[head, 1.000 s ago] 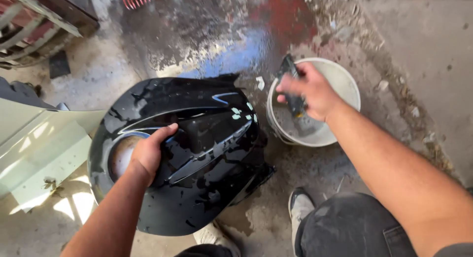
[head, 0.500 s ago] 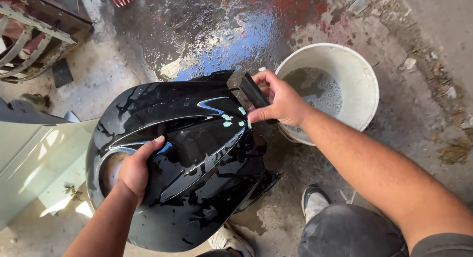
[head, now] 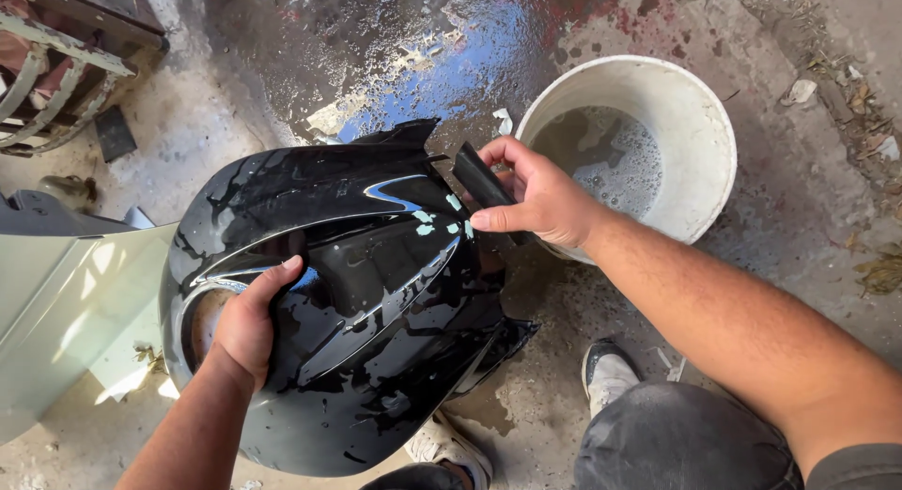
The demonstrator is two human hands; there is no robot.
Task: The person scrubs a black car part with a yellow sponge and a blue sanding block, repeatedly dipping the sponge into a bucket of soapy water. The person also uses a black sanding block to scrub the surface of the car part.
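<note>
A glossy black vehicle body panel (head: pixel 357 293), wet and with small pale spots near its upper right, lies across my lap. My left hand (head: pixel 249 321) grips its left side next to a round opening. My right hand (head: pixel 536 194) holds a dark rectangular sanding block (head: pixel 479 185) against the panel's upper right edge. Just behind that hand stands a white bucket (head: pixel 700 105) of grey soapy water.
The concrete floor (head: pixel 423 48) is wet and stained behind the panel. A pale green body panel (head: pixel 56 293) lies at the left. A rusty metal frame (head: pixel 56 58) stands at the top left. My shoe (head: pixel 606 373) and grey trouser leg show at the bottom.
My right hand came out of the bucket with the block and moved left onto the panel's upper right edge. My left hand kept its hold on the panel.
</note>
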